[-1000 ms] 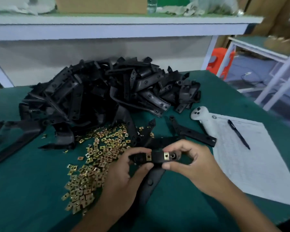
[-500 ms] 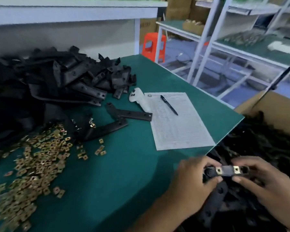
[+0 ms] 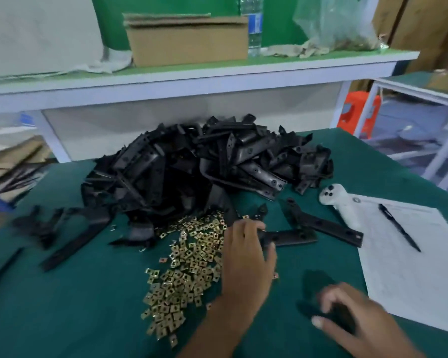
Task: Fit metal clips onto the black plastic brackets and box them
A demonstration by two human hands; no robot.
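A big pile of black plastic brackets [image 3: 204, 171] lies at the back of the green table [image 3: 75, 306]. In front of it spreads a heap of small brass-coloured metal clips [image 3: 189, 257]. My left hand [image 3: 246, 257] reaches over the clips and grips the left end of a loose black bracket [image 3: 290, 237], fingers on top and thumb below. A second loose bracket [image 3: 323, 226] lies just behind it. My right hand [image 3: 352, 313] hovers blurred above the table near the front, fingers loosely curled, holding nothing.
A white controller [image 3: 339, 205] and a pen [image 3: 398, 231] lie on a paper sheet [image 3: 411, 267] at the right. Loose brackets [image 3: 70, 236] sit at the left. A shelf [image 3: 192, 73] with a cardboard box [image 3: 186, 40] stands behind.
The view swung back from the box on the right to the table. The clipped bracket has left both hands. My left hand now grips a loose bracket by the clips.
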